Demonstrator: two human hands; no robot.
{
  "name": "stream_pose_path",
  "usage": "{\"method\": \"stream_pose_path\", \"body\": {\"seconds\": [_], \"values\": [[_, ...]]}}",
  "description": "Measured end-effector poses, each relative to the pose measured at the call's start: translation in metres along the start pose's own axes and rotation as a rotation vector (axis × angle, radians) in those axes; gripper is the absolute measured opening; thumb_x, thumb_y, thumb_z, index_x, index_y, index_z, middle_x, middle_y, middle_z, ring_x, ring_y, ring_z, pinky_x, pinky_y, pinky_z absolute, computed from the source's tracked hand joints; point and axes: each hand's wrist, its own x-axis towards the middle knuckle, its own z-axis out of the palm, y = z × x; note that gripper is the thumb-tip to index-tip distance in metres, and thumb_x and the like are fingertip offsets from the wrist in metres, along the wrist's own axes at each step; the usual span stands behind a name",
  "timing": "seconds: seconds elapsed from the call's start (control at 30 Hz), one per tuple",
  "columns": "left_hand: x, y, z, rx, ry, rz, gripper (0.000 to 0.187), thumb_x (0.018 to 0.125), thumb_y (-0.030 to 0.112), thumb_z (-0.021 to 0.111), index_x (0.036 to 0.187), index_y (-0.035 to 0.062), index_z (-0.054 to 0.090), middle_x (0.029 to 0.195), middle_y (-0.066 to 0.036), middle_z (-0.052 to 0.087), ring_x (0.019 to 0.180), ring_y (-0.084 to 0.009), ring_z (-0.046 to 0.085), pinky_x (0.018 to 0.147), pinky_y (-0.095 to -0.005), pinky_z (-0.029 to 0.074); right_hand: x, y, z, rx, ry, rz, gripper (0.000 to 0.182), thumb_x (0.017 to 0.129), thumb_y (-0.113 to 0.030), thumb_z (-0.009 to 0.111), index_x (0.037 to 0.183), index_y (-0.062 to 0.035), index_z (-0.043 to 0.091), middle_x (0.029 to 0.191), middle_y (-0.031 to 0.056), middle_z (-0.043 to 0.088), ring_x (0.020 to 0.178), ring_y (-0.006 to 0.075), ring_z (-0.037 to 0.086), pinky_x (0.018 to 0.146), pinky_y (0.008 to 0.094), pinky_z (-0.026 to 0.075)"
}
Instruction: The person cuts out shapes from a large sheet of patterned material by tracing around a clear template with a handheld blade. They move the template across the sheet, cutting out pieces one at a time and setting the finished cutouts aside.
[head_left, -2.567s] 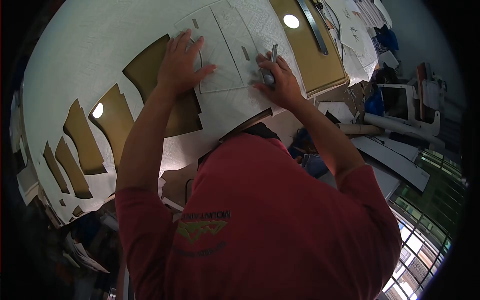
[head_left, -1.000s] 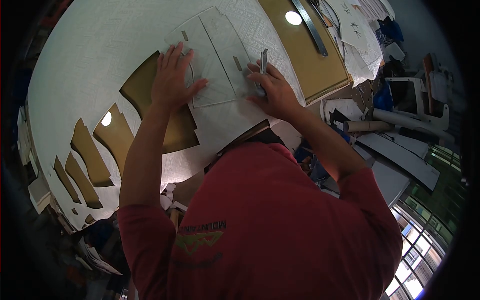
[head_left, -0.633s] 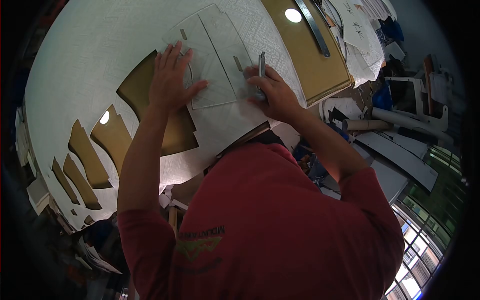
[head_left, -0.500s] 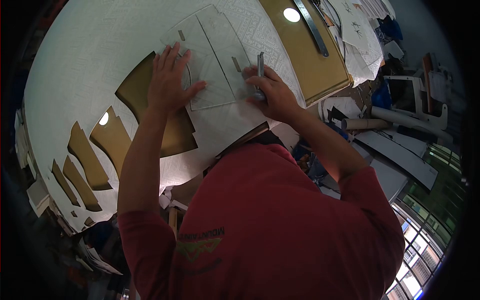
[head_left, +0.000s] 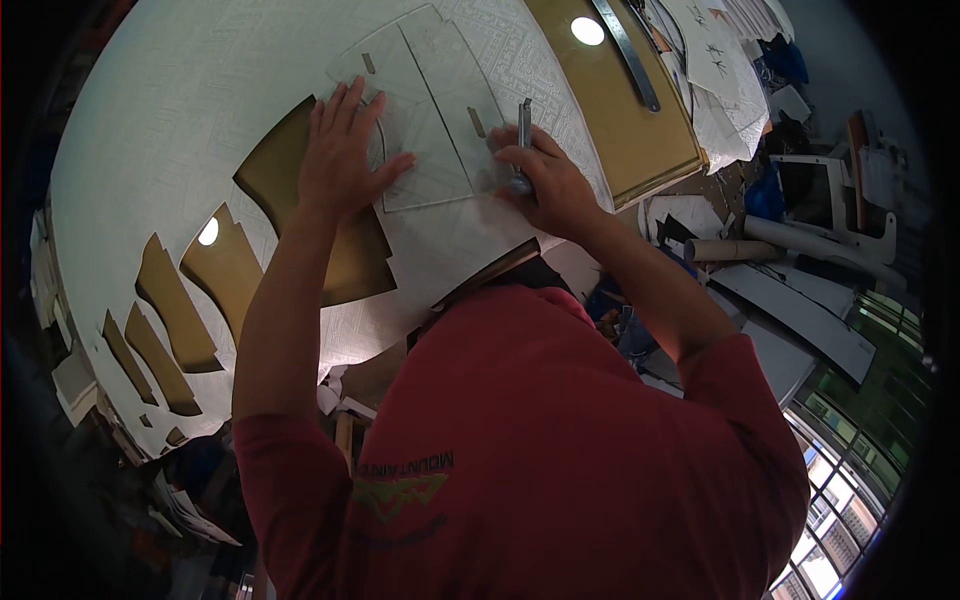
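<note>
A clear template with a dark line down its middle and two small slots lies on the white patterned sheet. My left hand rests flat on its left edge, fingers spread and thumb out to the right. Under my left wrist is a large brown cut piece, partly hidden by the hand and forearm. At the template's right edge, my right hand is closed around a slim silver metal tool. The tool stands nearly upright in the view, and its lower end is partly covered by my fingers.
Several smaller brown cut pieces lie to the left. At the upper right, a metal ruler lies on a brown board, with papers beyond it. Past the table's right edge is a cardboard tube.
The whole view has shifted slightly. Both hands keep almost the same places at the template, and the right hand still grips the metal tool.
</note>
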Motion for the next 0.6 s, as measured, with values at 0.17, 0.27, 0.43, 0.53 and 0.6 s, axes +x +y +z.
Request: {"method": "stream_pose_path", "body": {"seconds": [0.17,0.27,0.43,0.53,0.6], "values": [[-0.0007,-0.0015,0.0010,-0.003,-0.004,0.000,0.083,0.085,0.061,0.074,0.147,0.0100,0.053,0.163,-0.018,0.038,0.152,-0.0393,0.032,0.124,-0.0592,0.022,0.0003,-0.0024,-0.0002,0.005,0.002,0.003,0.055,0.081,-0.014,0.085,0.126,-0.0095,0.053,0.145,0.0134,0.061,0.142,0.0384,0.048,0.114,0.0464,0.046],[-0.0006,-0.0017,0.0019,-0.003,-0.011,-0.004,0.083,0.085,0.060,0.074,0.148,0.0103,0.052,0.163,-0.018,0.037,0.153,-0.0388,0.031,0.124,-0.0590,0.021,0.0000,-0.0014,0.0002,0.001,-0.005,0.013,0.054,0.081,-0.014,0.084,0.125,-0.0096,0.053,0.145,0.0129,0.061,0.142,0.0377,0.048,0.114,0.0459,0.046],[-0.0007,-0.0019,0.0011,0.011,-0.030,-0.009,0.083,0.086,0.061,0.073,0.149,0.0105,0.051,0.163,-0.018,0.036,0.154,-0.0379,0.030,0.125,-0.0591,0.020,-0.0007,-0.0003,0.0015,0.009,-0.008,0.031,0.053,0.082,-0.013,0.084,0.125,-0.0100,0.053,0.146,0.0124,0.060,0.143,0.0368,0.048,0.114,0.0454,0.046],[-0.0009,-0.0021,0.0016,0.013,-0.021,-0.005,0.083,0.086,0.061,0.073,0.149,0.0104,0.051,0.164,-0.018,0.036,0.154,-0.0380,0.030,0.125,-0.0591,0.020,-0.0011,0.0002,0.0025,0.002,-0.005,0.025,0.053,0.082,-0.012,0.083,0.125,-0.0101,0.053,0.146,0.0123,0.060,0.143,0.0367,0.047,0.114,0.0456,0.045],[-0.0014,-0.0025,0.0015,0.020,-0.031,-0.005,0.083,0.086,0.061,0.072,0.149,0.0101,0.051,0.164,-0.018,0.036,0.154,-0.0380,0.029,0.125,-0.0592,0.020,-0.0012,0.0009,0.0026,0.004,-0.012,0.028,0.053,0.081,-0.012,0.083,0.124,-0.0097,0.053,0.146,0.0129,0.060,0.143,0.0373,0.047,0.114,0.0457,0.045]]}}
